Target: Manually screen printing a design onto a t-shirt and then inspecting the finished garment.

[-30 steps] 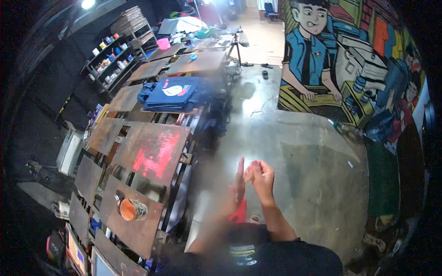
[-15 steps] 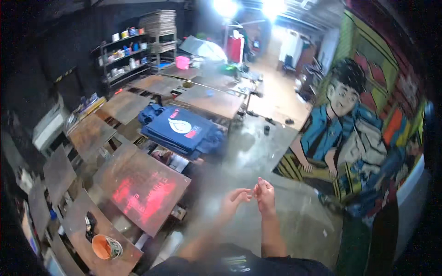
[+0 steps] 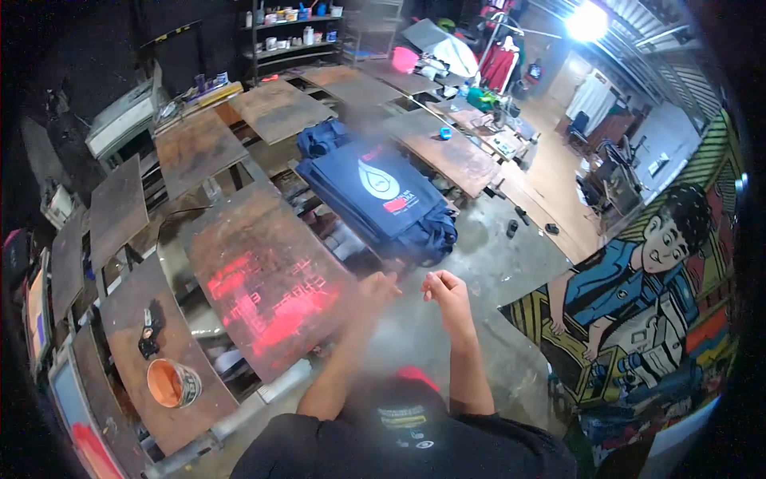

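Note:
My right hand (image 3: 448,292) is raised in front of me with its fingers curled in; whatever they may hold is hidden. Just left of it, apart by a small gap, is my left hand (image 3: 378,287), its fingers smeared by blur and haze. Beyond both hands lies a stack of dark blue cloth items (image 3: 375,188) with a white drop-shaped print, on the frame between boards. Nearest my left forearm is a brown board (image 3: 255,215) marked with bright pink-red paint. Neither hand touches the stack or that board.
At lower left, a tub with orange inside (image 3: 173,383) and a black object (image 3: 149,334) rest on another board. More boards (image 3: 199,148) stretch toward shelves of containers (image 3: 295,49). A painted mural panel (image 3: 630,279) stands at right, beside a concrete floor (image 3: 511,263).
My view has turned left and tilted, so the stack and boards sit farther right. My hands, fingertips nearly touching before, are now apart, and the right fingers are curled in.

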A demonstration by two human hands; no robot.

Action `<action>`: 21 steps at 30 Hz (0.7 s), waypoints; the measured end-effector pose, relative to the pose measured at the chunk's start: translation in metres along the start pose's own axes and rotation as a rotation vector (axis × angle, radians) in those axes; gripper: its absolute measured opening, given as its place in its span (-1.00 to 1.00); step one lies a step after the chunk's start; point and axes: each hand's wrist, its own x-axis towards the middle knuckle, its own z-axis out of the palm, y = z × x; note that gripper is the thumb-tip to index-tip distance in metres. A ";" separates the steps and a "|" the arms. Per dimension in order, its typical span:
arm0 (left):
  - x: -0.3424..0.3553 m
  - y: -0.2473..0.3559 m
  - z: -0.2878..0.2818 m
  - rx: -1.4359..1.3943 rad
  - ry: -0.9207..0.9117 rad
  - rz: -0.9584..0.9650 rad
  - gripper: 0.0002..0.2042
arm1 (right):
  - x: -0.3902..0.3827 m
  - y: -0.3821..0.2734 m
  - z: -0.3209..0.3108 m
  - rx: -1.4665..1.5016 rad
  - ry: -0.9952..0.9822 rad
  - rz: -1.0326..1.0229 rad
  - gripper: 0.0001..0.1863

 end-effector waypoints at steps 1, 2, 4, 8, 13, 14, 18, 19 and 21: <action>0.006 0.001 -0.004 0.024 0.006 -0.029 -0.69 | 0.014 0.009 -0.004 -0.015 -0.025 -0.038 -0.74; 0.013 0.001 -0.007 0.048 0.011 -0.060 -0.70 | 0.026 0.016 -0.007 -0.028 -0.048 -0.077 -0.74; 0.026 -0.003 -0.010 0.089 0.032 -0.099 -0.71 | 0.046 0.020 -0.005 -0.014 -0.079 -0.036 -0.76; 0.058 -0.013 0.003 0.354 0.154 0.139 -0.81 | 0.096 0.036 -0.019 -0.050 -0.098 -0.012 -0.81; 0.090 -0.015 0.042 0.734 0.150 0.226 -0.84 | 0.178 0.045 -0.069 -0.161 -0.051 -0.075 -0.79; 0.101 -0.019 0.048 0.849 0.158 0.289 -0.84 | 0.197 0.050 -0.080 -0.192 -0.016 -0.103 -0.79; 0.149 -0.042 0.057 1.118 0.236 0.327 -0.74 | 0.259 0.057 -0.110 -0.209 0.080 -0.170 -0.78; 0.161 -0.050 0.058 1.134 0.235 0.317 -0.74 | 0.268 0.056 -0.115 -0.195 0.080 -0.159 -0.78; 0.186 -0.066 0.056 1.222 0.273 0.380 -0.64 | 0.281 0.051 -0.124 -0.386 0.088 -0.151 -0.79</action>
